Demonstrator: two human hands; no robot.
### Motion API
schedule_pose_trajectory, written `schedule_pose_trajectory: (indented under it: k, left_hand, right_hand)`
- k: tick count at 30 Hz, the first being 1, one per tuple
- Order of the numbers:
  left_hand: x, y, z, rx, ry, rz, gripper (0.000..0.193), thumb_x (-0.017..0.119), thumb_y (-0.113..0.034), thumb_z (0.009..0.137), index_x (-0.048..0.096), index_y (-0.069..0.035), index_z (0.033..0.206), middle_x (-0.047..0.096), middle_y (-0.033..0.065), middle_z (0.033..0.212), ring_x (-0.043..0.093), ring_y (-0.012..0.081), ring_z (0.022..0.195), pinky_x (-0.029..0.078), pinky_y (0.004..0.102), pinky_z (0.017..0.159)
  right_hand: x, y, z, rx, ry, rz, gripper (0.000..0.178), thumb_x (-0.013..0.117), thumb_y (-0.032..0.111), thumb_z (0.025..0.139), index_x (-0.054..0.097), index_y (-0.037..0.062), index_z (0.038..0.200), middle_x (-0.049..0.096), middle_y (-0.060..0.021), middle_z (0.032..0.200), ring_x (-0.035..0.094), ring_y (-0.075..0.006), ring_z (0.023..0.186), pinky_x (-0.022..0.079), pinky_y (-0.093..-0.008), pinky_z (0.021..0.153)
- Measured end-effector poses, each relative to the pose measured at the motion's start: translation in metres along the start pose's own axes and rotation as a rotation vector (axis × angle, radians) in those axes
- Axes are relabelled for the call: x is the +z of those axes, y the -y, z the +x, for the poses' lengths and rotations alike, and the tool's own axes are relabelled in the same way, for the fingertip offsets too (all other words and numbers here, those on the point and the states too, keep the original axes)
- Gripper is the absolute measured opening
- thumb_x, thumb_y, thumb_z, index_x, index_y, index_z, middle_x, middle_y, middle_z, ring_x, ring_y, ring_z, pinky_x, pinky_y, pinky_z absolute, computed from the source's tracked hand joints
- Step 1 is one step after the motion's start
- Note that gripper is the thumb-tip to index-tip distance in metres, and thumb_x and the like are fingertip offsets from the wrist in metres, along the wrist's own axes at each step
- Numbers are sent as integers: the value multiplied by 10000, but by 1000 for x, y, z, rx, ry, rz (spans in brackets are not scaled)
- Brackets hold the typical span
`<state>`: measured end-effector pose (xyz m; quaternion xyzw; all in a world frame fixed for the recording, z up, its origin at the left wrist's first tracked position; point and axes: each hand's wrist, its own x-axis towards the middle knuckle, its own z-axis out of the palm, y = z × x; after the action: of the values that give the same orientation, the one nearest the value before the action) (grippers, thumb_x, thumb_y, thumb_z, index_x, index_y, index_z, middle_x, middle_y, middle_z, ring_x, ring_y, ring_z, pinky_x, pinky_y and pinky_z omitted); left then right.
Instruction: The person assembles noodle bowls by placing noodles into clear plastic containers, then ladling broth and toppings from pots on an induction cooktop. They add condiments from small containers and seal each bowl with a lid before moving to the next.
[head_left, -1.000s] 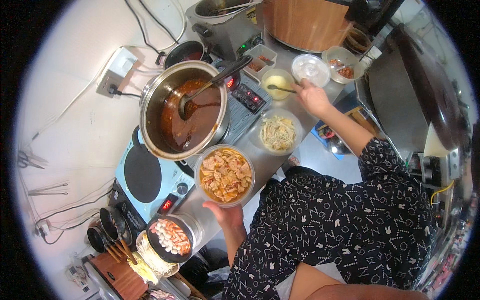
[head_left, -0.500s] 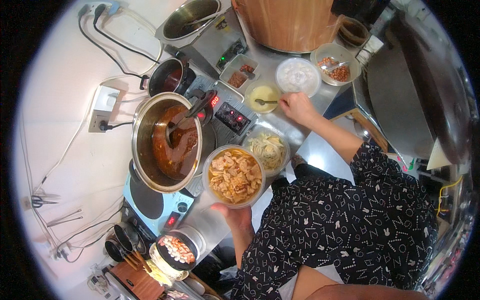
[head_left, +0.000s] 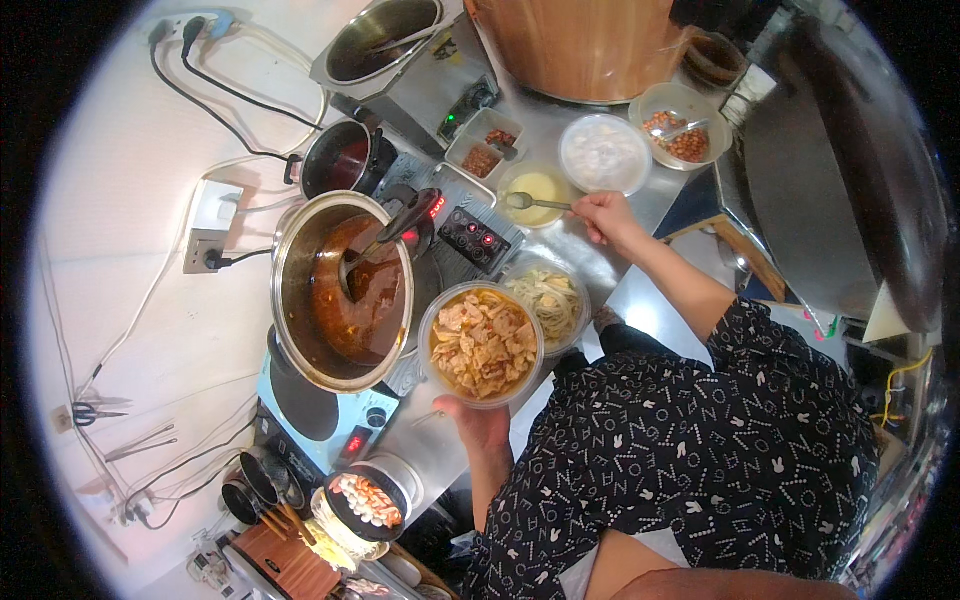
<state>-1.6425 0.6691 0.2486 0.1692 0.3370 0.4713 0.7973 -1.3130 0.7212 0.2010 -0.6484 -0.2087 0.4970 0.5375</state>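
My left hand (head_left: 480, 422) supports a clear round plastic tub of noodle soup (head_left: 437, 375) topped with chunks of meat. Its fingers are partly hidden under the tub. In my right hand (head_left: 606, 218) a small dark spoon (head_left: 545, 204) is pinched by its handle. The spoon's head is over a small tub of pale yellow paste or liquid (head_left: 518, 180); whether it touches the contents I cannot tell. Right beside the soup is a second clear tub of pale noodles (head_left: 552, 300), partly covered by the soup tub.
A large pot of red-brown broth (head_left: 345, 388) with a ladle (head_left: 395, 230) stands left of the soup. Farther off are a tub of white powder (head_left: 605, 155), a tub of peanuts (head_left: 690, 142) and a divided box (head_left: 485, 150). A blue hotplate (head_left: 345, 415) and a plate of sliced food (head_left: 365, 500) lie nearer left.
My right hand has drawn back a little with the spoon, whose handle shows more and whose head looks raised. The left hand still supports the soup tub; the whole view has shifted slightly.
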Motion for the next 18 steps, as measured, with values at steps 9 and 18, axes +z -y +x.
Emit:
schedule_pose_trajectory:
  k: [9, 18]
  left_hand:
    - [-2, 23, 44, -31, 160, 38, 997, 503, -746, 729, 251, -129, 1471, 314, 76, 1500, 318, 278, 1365, 262, 478, 1126]
    - [32, 30, 71, -42, 263, -6, 852, 346, -662, 883, 207, -60, 1470, 289, 96, 1508, 298, 263, 1378, 233, 437, 1141]
  right_hand:
    - [-10, 68, -76, -71, 178, -27, 216, 600, 211, 913, 673, 7, 907, 489, 45, 527, 415, -31, 407, 275, -187, 380]
    - [16, 89, -125, -475, 179, -532, 130, 635, 146, 887, 684, 26, 880, 562, 35, 597, 478, -42, 499, 345, -227, 437]
